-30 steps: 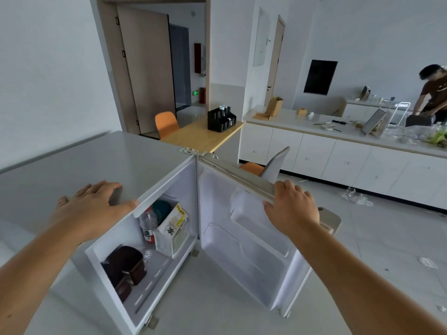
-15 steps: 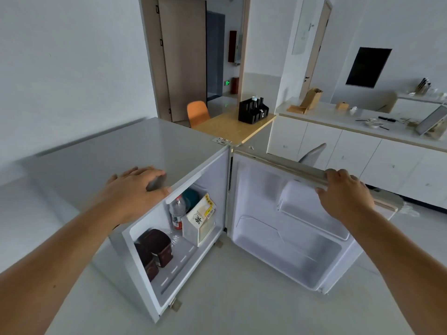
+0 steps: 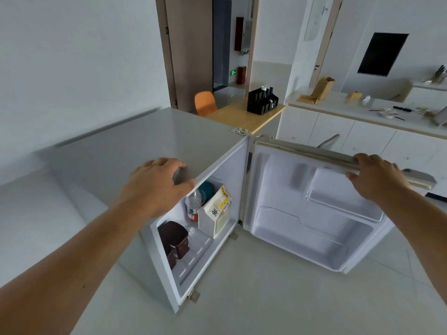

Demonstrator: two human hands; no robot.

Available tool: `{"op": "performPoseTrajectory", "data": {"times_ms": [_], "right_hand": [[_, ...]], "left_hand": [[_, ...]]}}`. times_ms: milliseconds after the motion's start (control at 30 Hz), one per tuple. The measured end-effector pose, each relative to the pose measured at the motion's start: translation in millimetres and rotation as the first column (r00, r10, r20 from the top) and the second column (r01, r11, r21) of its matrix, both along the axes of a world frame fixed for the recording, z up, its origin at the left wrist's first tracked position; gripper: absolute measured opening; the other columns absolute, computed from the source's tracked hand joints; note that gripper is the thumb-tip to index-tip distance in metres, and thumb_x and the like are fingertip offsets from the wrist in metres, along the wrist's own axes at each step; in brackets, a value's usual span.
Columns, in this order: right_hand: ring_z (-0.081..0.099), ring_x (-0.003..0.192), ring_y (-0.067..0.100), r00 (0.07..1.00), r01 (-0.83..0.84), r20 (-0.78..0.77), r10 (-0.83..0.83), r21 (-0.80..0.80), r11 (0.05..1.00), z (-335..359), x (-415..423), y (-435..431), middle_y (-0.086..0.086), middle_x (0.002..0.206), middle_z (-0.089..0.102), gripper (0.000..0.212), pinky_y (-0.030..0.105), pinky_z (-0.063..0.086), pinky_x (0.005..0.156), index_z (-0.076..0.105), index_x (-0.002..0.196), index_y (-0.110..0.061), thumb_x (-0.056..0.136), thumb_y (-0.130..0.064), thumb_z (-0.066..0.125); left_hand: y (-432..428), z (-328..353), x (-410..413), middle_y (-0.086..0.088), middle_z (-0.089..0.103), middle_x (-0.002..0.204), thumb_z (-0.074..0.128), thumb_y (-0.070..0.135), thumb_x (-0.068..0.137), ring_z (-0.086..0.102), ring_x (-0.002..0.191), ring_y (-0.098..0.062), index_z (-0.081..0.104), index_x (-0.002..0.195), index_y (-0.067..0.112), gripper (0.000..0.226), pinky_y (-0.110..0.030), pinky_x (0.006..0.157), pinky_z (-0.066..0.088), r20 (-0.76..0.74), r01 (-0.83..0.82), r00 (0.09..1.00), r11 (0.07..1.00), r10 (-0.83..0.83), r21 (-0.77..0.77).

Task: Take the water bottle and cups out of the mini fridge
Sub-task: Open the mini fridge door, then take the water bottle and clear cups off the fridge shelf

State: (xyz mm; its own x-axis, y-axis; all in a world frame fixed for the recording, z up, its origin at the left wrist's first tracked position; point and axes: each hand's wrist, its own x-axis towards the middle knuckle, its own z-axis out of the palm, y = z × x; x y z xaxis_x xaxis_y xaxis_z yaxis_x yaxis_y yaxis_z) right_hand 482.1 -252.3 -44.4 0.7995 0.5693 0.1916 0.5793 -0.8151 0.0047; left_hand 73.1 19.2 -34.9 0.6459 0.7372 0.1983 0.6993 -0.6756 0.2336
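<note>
The mini fridge (image 3: pixel 135 141) stands open on the floor, its grey top below me. My left hand (image 3: pixel 157 182) rests flat on the front edge of the top. My right hand (image 3: pixel 372 175) grips the upper edge of the fridge door (image 3: pixel 314 213), which is swung wide to the right. Inside stand a clear water bottle (image 3: pixel 192 206) with a red label, a white carton (image 3: pixel 215 211) in front of it, a teal cup (image 3: pixel 206 189) behind, and two dark brown cups (image 3: pixel 175 238) at the left. The door shelves hold nothing.
A wooden table (image 3: pixel 244 117) with a black organiser (image 3: pixel 262 101) and an orange chair (image 3: pixel 205 102) stand behind the fridge. A white counter with cabinets (image 3: pixel 362 131) runs along the right. Pale tiled floor (image 3: pixel 266 298) lies in front of the fridge.
The door has swung further open to the right with my right hand on it. My view has shifted left and closer. My left hand has stayed on the fridge top.
</note>
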Motion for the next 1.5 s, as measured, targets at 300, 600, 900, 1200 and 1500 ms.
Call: {"op": "performPoseTrajectory", "data": {"times_ms": [300, 600, 900, 1200, 1500], "right_hand": [[0.056, 0.118, 0.048, 0.997, 0.056, -0.049, -0.053, 0.049, 0.997, -2, -1, 4, 0.022, 0.131, 0.058, 0.053, 0.053, 0.041, 0.106, 0.053, 0.142, -0.016, 0.097, -0.04, 0.066], [0.052, 0.126, 0.048, 1.0, 0.027, 0.002, -0.027, 0.142, 0.99, -9, -1, 2, 0.027, 0.135, 0.057, 0.055, 0.055, 0.032, 0.115, 0.05, 0.141, -0.008, 0.096, -0.034, 0.068], [0.046, 0.128, 0.05, 0.98, -0.099, 0.192, 0.052, 0.243, 0.965, -34, 9, -4, 0.026, 0.137, 0.051, 0.058, 0.059, 0.028, 0.115, 0.051, 0.14, -0.007, 0.09, -0.03, 0.072], [0.052, 0.127, 0.033, 0.99, -0.116, 0.125, 0.071, 0.404, 0.907, -76, 74, -11, -0.002, 0.131, 0.049, 0.069, 0.064, 0.044, 0.107, 0.041, 0.138, -0.034, 0.084, -0.077, 0.043], [0.057, 0.118, 0.032, 0.757, -0.65, 0.472, 0.453, 0.615, 0.446, -111, -48, 70, 0.006, 0.126, 0.059, 0.035, 0.043, 0.044, 0.105, 0.059, 0.125, -0.008, 0.096, -0.026, 0.054]], "left_hand": [[8, -5, 0, 0.005, 0.054, 0.145, 0.042, 0.076, 0.088, 0.048, 0.133, -0.025, 0.049, 0.137, 0.037, 0.063, -0.048, 0.108, 0.039, 0.011, 0.034, 0.999, 0.999, -0.035, 0.03], [3, -3, 0, 0.004, 0.055, 0.145, 0.043, 0.071, 0.09, 0.048, 0.133, -0.025, 0.05, 0.136, 0.035, 0.058, -0.048, 0.108, 0.04, 0.007, 0.036, 0.999, 0.999, -0.036, 0.034], [-8, 0, 3, 0.003, 0.066, 0.126, 0.055, 0.058, 0.093, 0.056, 0.115, -0.026, 0.062, 0.124, 0.031, 0.041, -0.044, 0.091, 0.051, 0.04, 0.037, 0.998, 0.993, -0.042, 0.113], [-72, -48, 58, 0.006, 0.071, 0.084, 0.054, 0.048, 0.093, 0.064, 0.078, -0.019, 0.072, 0.094, 0.024, 0.03, -0.036, 0.068, 0.054, 0.068, 0.319, 0.937, 0.917, -0.343, 0.24], [-20, -199, 80, 0.01, 0.072, 0.116, 0.059, 0.053, 0.092, 0.068, 0.102, -0.012, 0.065, 0.116, 0.03, 0.034, -0.033, 0.083, 0.056, -0.061, -0.153, 0.988, 0.949, 0.141, -0.276]]}}
